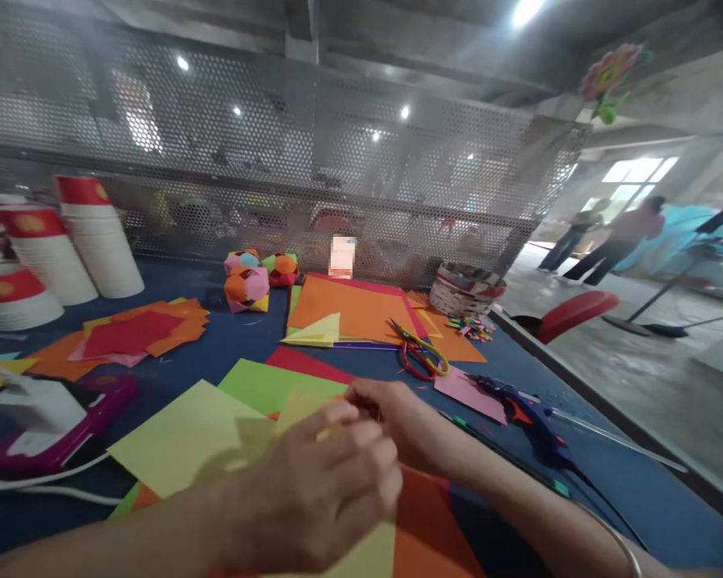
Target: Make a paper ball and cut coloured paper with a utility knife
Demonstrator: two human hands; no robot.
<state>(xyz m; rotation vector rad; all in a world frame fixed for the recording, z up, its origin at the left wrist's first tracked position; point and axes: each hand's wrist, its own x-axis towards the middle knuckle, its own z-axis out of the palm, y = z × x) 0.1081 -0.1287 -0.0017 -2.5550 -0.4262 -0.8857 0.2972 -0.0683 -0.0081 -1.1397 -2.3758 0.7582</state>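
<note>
Both hands meet over the loose sheets at the front of the table. My left hand (313, 486) has its fingers curled around a small piece of yellow paper (295, 408), which shows past the knuckles. Against it, my right hand (394, 409) is closed with bent fingers at the same paper; its fingertips are mostly hidden. Beneath them lie a pale yellow sheet (196, 429), a green sheet (247, 385) and an orange sheet (427, 530). Scissors (422, 353) with red and yellow handles lie beyond my right hand.
A blue glue gun (533, 417) with its cord lies at right. A purple power strip (102, 409) and stacked paper cups (100, 241) stand left. Folded paper balls (247, 285), an orange paper stack (353, 309) and a woven basket (467, 289) sit before the perforated metal screen (277, 144).
</note>
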